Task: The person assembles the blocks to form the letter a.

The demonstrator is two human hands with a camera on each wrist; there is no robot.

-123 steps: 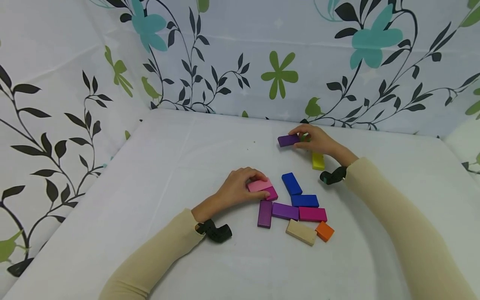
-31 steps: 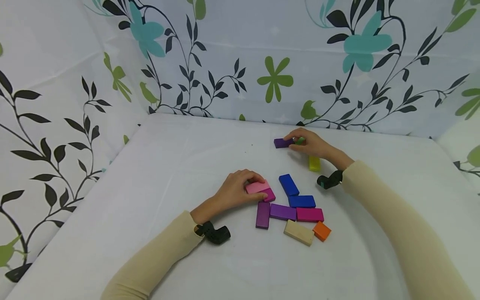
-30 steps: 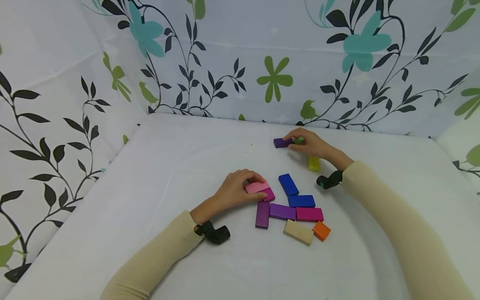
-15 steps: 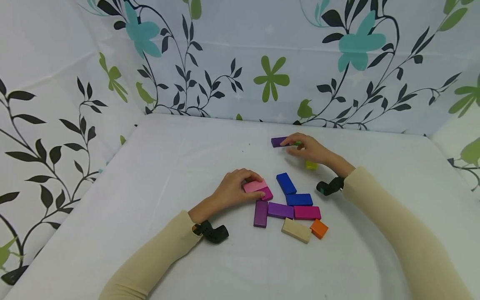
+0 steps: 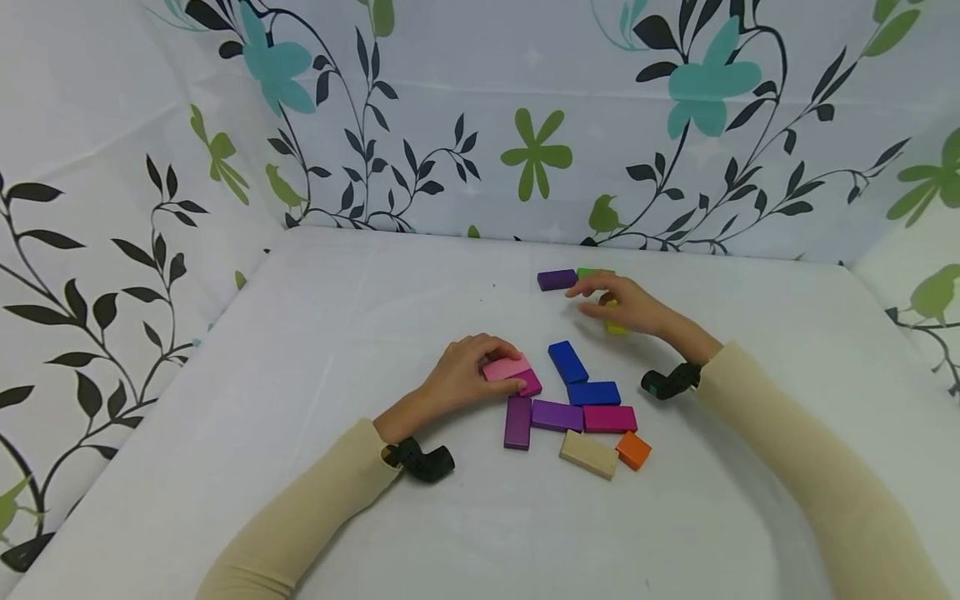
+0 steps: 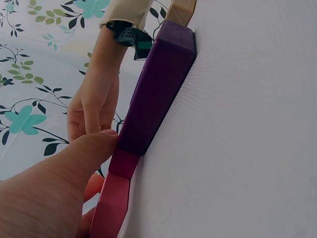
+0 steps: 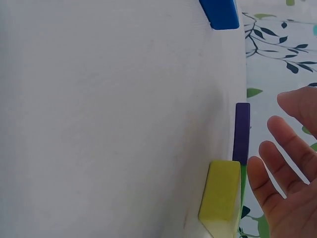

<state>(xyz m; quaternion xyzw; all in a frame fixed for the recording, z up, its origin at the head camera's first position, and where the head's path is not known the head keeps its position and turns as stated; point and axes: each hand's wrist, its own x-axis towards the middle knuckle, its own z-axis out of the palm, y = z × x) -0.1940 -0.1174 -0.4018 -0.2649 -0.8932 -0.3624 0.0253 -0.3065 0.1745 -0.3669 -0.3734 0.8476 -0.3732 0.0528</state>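
My left hand (image 5: 465,375) holds a pink block (image 5: 504,367) and a magenta block (image 5: 530,383) lying side by side, with the fingers over the far side and the thumb at the near one. A plum block (image 5: 517,423) lies just in front of them; in the left wrist view it stretches away from the thumb. My right hand (image 5: 630,307) hovers at the back with spread fingers and holds nothing. Beyond its fingertips a dark purple block (image 5: 557,280) lies end to end with a green block (image 5: 595,272). A yellow block (image 7: 220,193) sits beneath this hand, partly hidden in the head view.
Two blue blocks (image 5: 567,362) lie between the hands. Nearer are a violet block (image 5: 557,416), a crimson block (image 5: 610,419), a beige block (image 5: 588,455) and a small orange block (image 5: 633,450). A patterned cloth (image 5: 450,100) hangs behind the white table (image 5: 375,533).
My right hand has let go of the dark purple block and drawn back toward the right, uncovering the green block. The left hand keeps its hold on the pink and magenta blocks.
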